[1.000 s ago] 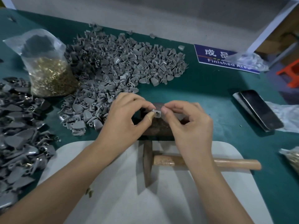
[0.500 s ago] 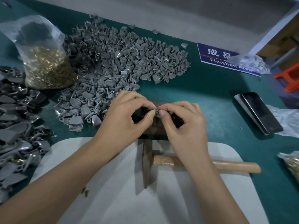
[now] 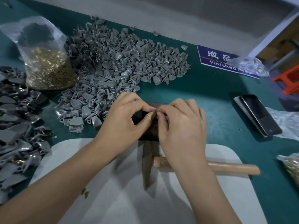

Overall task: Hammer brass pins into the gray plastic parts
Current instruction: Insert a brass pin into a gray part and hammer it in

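Observation:
My left hand (image 3: 124, 117) and my right hand (image 3: 181, 123) meet fingertip to fingertip over a dark metal block (image 3: 150, 128). Between them they pinch a small gray plastic part (image 3: 155, 113), mostly hidden by the fingers; a bandage wraps my left thumb. I cannot make out a pin there. A hammer (image 3: 233, 168) with a wooden handle lies on the white board (image 3: 113, 199), its dark head below the block. A big pile of gray plastic parts (image 3: 116, 65) covers the table's back middle. A clear bag of brass pins (image 3: 47, 65) stands at the left.
Darker gray parts (image 3: 14, 130) are heaped along the left edge. A phone (image 3: 258, 115) lies at the right on the green mat, near crumpled plastic (image 3: 289, 123). A blue "Finished Area" sign (image 3: 220, 60) sits at the back right. Another bag of pins (image 3: 291, 165) shows at the right edge.
My right hand's fingers have closed in against my left fingertips, so the gray part seen earlier between them is now nearly covered. Both hands stay over the block.

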Motion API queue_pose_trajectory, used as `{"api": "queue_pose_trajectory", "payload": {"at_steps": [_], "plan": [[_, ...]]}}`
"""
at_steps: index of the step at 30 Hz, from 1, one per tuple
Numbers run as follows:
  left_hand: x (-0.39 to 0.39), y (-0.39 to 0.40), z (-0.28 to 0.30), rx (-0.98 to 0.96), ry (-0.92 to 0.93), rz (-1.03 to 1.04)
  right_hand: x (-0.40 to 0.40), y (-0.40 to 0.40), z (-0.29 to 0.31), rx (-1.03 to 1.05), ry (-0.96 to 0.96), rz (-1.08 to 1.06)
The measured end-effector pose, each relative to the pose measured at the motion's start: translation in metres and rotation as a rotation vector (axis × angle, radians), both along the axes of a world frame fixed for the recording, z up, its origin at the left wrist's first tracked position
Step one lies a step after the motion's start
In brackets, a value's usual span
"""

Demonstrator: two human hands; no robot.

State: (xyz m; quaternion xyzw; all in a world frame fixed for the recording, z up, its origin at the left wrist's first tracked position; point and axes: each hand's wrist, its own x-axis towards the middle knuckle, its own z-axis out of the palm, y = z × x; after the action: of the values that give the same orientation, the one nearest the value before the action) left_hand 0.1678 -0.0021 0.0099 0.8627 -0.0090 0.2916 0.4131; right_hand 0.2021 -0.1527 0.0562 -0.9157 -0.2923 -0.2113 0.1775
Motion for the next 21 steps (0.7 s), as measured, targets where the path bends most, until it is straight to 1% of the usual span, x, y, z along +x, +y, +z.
{"api": "queue_pose_trajectory", "payload": {"at_steps": [2, 3, 7, 11, 15, 16, 18, 21], "plan": [[0.001, 0.0, 0.0, 0.01, -0.004, 0.007, -0.001, 0.004, 0.001, -0.039, -0.022, -0.009], [0.001, 0.0, -0.001, 0.011, -0.004, 0.008, -0.001, 0.005, 0.001, -0.03, -0.003, -0.003], [0.0, 0.001, -0.001, -0.01, -0.004, 0.0, 0.008, -0.003, -0.004, 0.16, 0.185, 0.048], [-0.001, 0.0, 0.0, -0.006, 0.0, 0.012, 0.012, -0.006, -0.007, 0.208, 0.217, 0.045], [-0.001, 0.0, 0.001, -0.001, 0.009, 0.005, 0.019, -0.014, -0.008, 0.28, 0.37, 0.062], [-0.001, 0.0, 0.001, 0.002, 0.009, 0.007, 0.019, -0.015, -0.007, 0.275, 0.381, 0.063], [-0.001, 0.001, 0.001, 0.004, 0.0, 0.008, 0.017, -0.014, -0.004, 0.225, 0.309, 0.044], [0.0, 0.001, -0.001, -0.004, -0.005, -0.001, 0.01, -0.008, -0.002, 0.128, 0.131, 0.019]]}}
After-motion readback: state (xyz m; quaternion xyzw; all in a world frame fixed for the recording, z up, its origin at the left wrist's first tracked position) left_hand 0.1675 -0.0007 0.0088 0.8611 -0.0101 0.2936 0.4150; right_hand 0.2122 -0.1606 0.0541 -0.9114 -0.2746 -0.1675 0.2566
